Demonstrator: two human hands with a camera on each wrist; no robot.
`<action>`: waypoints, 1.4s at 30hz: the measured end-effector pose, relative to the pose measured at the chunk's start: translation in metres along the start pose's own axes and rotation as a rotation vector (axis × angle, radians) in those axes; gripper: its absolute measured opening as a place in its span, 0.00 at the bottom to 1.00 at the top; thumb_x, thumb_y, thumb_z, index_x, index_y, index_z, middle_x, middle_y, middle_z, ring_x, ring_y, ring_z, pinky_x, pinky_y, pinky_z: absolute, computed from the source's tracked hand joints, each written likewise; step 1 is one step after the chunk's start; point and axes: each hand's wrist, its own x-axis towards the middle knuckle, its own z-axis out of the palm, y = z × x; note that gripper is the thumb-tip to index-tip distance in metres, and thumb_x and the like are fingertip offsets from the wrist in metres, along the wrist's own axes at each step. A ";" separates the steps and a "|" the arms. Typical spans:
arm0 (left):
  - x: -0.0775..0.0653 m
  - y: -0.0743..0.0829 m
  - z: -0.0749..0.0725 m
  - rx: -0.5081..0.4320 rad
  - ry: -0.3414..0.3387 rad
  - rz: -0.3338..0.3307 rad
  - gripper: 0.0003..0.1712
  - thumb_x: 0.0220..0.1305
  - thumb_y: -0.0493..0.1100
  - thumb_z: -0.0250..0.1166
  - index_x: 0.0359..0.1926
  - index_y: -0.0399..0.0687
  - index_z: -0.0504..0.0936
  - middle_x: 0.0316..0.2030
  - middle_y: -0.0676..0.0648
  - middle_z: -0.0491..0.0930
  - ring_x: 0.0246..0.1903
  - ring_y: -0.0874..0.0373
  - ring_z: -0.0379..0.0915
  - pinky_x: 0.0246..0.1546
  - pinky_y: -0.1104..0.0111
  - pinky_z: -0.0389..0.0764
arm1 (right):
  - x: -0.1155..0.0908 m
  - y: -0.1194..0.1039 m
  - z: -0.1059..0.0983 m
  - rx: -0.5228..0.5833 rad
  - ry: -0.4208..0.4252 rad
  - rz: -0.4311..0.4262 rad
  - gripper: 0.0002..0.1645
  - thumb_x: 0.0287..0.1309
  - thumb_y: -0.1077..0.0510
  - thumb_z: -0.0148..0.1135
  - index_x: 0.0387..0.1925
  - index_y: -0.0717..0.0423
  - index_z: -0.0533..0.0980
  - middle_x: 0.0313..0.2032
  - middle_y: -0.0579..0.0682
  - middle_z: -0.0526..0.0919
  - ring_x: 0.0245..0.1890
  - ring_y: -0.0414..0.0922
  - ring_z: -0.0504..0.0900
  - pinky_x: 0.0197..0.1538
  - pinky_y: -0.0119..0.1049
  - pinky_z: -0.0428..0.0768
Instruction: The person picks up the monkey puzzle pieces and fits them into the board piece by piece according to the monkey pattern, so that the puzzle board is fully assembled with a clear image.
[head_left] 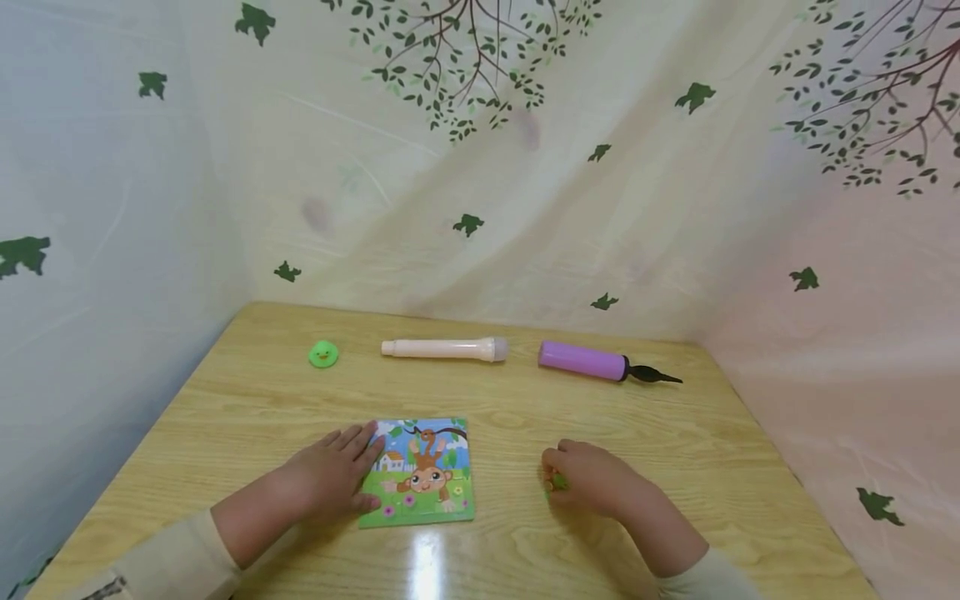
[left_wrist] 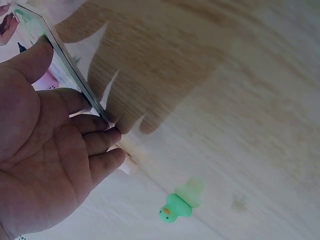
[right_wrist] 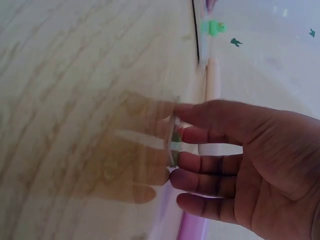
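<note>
A square picture board (head_left: 431,450) with a cartoon monkey on it lies flat on the table. At its left side rests my left hand (head_left: 330,475), fingers extended, with the fingertips and thumb over the edge. The left wrist view shows the palm and the thumb (left_wrist: 37,57) on top of the board. To the right of the board, my right hand (head_left: 588,477) holds a small flat piece with green and orange on it (head_left: 559,482) between thumb and fingers, close over the table. In the right wrist view this piece (right_wrist: 174,150) stands on edge, partly hidden by the fingertips.
Along the back of the wooden table (head_left: 502,404) lie a green toy duck (head_left: 323,354), a pale pink stick with a grey end (head_left: 442,348) and a purple hand pump (head_left: 581,360) with a black nozzle. A leaf-patterned cloth (head_left: 420,250) hangs behind the table and at both sides.
</note>
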 end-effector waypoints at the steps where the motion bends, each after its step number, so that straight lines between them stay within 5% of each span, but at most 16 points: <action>1: 0.000 0.000 0.000 -0.001 0.000 0.000 0.50 0.66 0.69 0.54 0.76 0.42 0.54 0.77 0.37 0.46 0.75 0.41 0.43 0.73 0.46 0.53 | 0.002 -0.001 0.001 -0.021 0.010 -0.011 0.10 0.56 0.51 0.70 0.34 0.44 0.74 0.30 0.40 0.71 0.27 0.36 0.66 0.31 0.32 0.71; 8: 0.001 0.000 0.001 -0.003 0.006 0.000 0.50 0.66 0.69 0.54 0.76 0.41 0.54 0.76 0.37 0.46 0.75 0.40 0.44 0.73 0.46 0.54 | 0.016 -0.012 0.005 -0.101 0.044 -0.039 0.09 0.53 0.49 0.67 0.33 0.41 0.74 0.30 0.37 0.69 0.28 0.36 0.67 0.31 0.33 0.71; 27: 0.000 0.001 0.001 -0.019 0.003 -0.005 0.50 0.66 0.69 0.54 0.76 0.41 0.54 0.76 0.36 0.47 0.75 0.40 0.44 0.73 0.46 0.53 | 0.055 -0.080 -0.003 -0.240 0.139 -0.292 0.12 0.57 0.42 0.65 0.39 0.41 0.76 0.34 0.36 0.74 0.32 0.34 0.71 0.38 0.30 0.76; 42: -0.002 0.002 -0.002 -0.017 0.010 0.010 0.50 0.67 0.68 0.55 0.75 0.38 0.55 0.76 0.35 0.47 0.75 0.39 0.44 0.73 0.45 0.54 | 0.075 -0.099 0.013 -0.358 0.106 -0.301 0.17 0.58 0.38 0.65 0.41 0.41 0.74 0.34 0.37 0.73 0.33 0.35 0.71 0.34 0.27 0.73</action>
